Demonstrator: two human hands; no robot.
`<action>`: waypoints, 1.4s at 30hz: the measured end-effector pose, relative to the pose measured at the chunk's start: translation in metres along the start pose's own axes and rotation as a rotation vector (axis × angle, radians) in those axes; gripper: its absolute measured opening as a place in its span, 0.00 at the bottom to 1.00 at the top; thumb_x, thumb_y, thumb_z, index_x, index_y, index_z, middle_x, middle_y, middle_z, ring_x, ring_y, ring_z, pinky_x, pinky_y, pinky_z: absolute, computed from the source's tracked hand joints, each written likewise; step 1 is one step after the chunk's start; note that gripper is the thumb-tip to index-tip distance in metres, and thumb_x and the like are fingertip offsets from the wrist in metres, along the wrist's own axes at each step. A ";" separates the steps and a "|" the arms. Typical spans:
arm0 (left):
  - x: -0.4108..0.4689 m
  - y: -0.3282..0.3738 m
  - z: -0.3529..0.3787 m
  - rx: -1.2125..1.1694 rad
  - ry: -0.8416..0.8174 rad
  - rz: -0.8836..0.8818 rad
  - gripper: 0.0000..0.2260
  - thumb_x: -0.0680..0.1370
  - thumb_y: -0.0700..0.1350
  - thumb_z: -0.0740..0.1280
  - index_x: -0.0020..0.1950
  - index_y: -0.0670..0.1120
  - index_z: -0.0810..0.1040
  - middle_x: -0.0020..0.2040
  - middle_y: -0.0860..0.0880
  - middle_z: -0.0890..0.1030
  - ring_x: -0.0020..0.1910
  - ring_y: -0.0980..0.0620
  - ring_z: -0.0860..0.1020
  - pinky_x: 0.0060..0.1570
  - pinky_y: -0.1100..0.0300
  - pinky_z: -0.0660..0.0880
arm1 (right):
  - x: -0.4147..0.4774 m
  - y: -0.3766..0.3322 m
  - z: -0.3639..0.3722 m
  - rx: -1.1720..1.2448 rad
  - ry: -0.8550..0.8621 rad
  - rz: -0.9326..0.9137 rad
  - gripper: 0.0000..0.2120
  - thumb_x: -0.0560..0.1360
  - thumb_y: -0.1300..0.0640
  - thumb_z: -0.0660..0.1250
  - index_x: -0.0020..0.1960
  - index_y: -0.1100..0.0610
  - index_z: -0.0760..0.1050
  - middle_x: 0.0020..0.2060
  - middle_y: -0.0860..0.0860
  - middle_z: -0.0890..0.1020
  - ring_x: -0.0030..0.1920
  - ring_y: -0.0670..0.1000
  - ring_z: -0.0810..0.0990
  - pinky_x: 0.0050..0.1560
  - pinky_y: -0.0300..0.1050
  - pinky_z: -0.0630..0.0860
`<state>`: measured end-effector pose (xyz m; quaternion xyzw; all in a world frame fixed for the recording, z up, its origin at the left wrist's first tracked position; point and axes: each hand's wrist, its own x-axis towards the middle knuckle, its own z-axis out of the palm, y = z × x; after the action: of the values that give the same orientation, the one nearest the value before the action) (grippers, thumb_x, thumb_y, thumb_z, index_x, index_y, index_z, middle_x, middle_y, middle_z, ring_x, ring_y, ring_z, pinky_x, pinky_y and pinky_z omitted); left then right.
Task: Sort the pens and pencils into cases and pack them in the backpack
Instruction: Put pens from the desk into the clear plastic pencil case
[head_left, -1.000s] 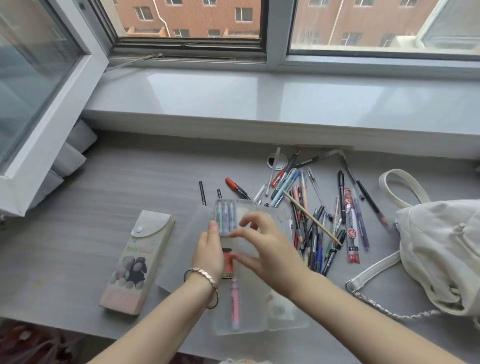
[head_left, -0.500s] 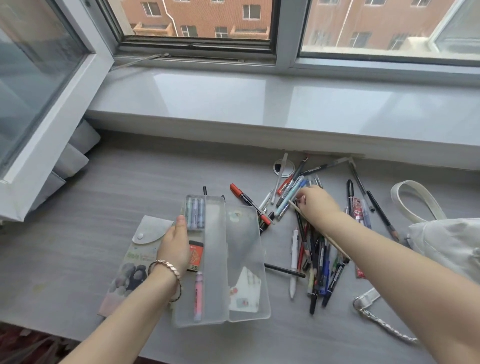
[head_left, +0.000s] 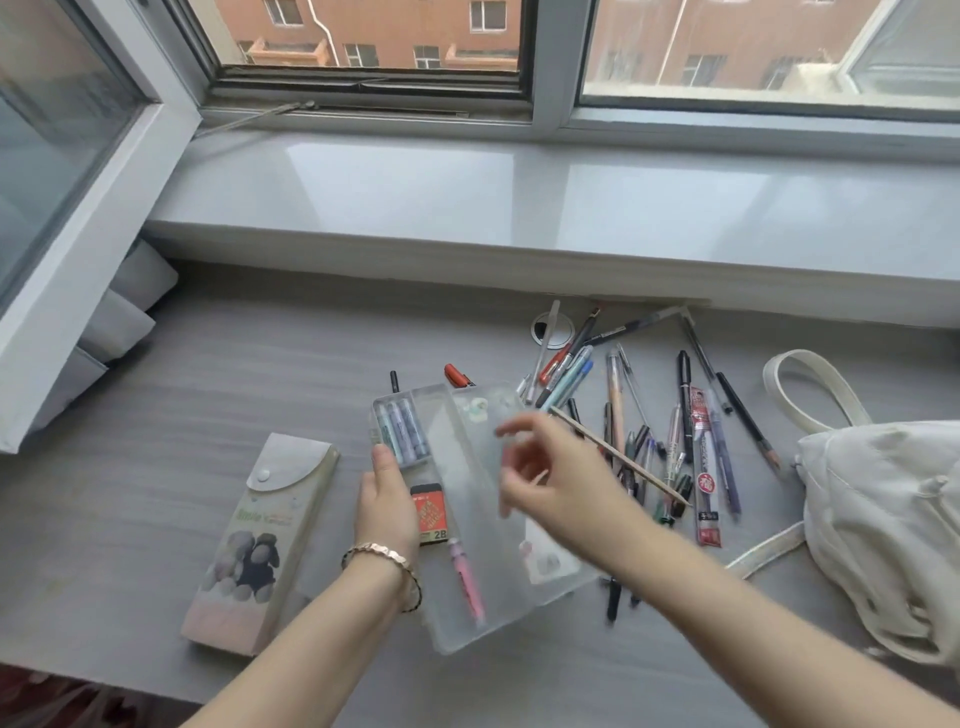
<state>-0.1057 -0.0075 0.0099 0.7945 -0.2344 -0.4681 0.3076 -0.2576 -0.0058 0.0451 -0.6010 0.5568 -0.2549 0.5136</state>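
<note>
A clear plastic pencil case (head_left: 460, 457) lies open on the grey desk (head_left: 208, 389). It holds a pink pen (head_left: 467, 582), an orange 2B lead box (head_left: 430, 514) and several lead tubes (head_left: 402, 431). My left hand (head_left: 387, 499) grips the case's left edge, thumb over the rim. Blurred by motion, my right hand (head_left: 550, 478) hovers above the case lid with loosely spread fingers and nothing visible in them. Right of the case is a loose pile of pens and pencils (head_left: 649, 441) with a wooden pencil (head_left: 623, 460) across it. The white backpack (head_left: 883, 519) sits at the far right.
A closed soft case with a sheep picture (head_left: 260, 545) lies left of the clear case. A round cable hole (head_left: 553, 330) is behind the pile. An open window sash (head_left: 78, 234) juts over the desk's left end, and a white sill (head_left: 519, 208) runs along the back.
My right hand reached into the pen pile half a second ago and has come back over the case lid. The case turned slightly under my left hand. The wooden pencil stayed in place.
</note>
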 end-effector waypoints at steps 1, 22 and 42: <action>-0.001 0.001 0.003 -0.008 0.009 0.003 0.28 0.79 0.60 0.46 0.69 0.42 0.66 0.66 0.41 0.72 0.65 0.42 0.70 0.66 0.52 0.64 | -0.012 -0.004 0.012 -0.031 -0.036 -0.069 0.12 0.74 0.62 0.63 0.57 0.53 0.72 0.36 0.46 0.78 0.34 0.42 0.75 0.37 0.32 0.73; -0.022 -0.003 0.019 0.005 -0.083 0.133 0.23 0.81 0.55 0.48 0.61 0.40 0.72 0.51 0.48 0.77 0.50 0.50 0.71 0.50 0.61 0.62 | -0.023 0.018 0.055 -0.676 0.299 -0.353 0.15 0.61 0.51 0.55 0.37 0.52 0.79 0.38 0.48 0.79 0.39 0.52 0.79 0.32 0.40 0.75; -0.010 -0.014 -0.012 0.062 0.019 0.135 0.25 0.81 0.54 0.47 0.62 0.39 0.73 0.47 0.44 0.78 0.48 0.48 0.73 0.51 0.60 0.64 | -0.012 0.101 -0.029 -0.627 0.300 0.490 0.10 0.75 0.59 0.61 0.54 0.62 0.69 0.50 0.59 0.79 0.50 0.59 0.78 0.47 0.48 0.73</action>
<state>-0.0981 0.0121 0.0105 0.7906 -0.2988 -0.4312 0.3159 -0.3275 0.0110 -0.0327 -0.5343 0.8023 -0.0284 0.2646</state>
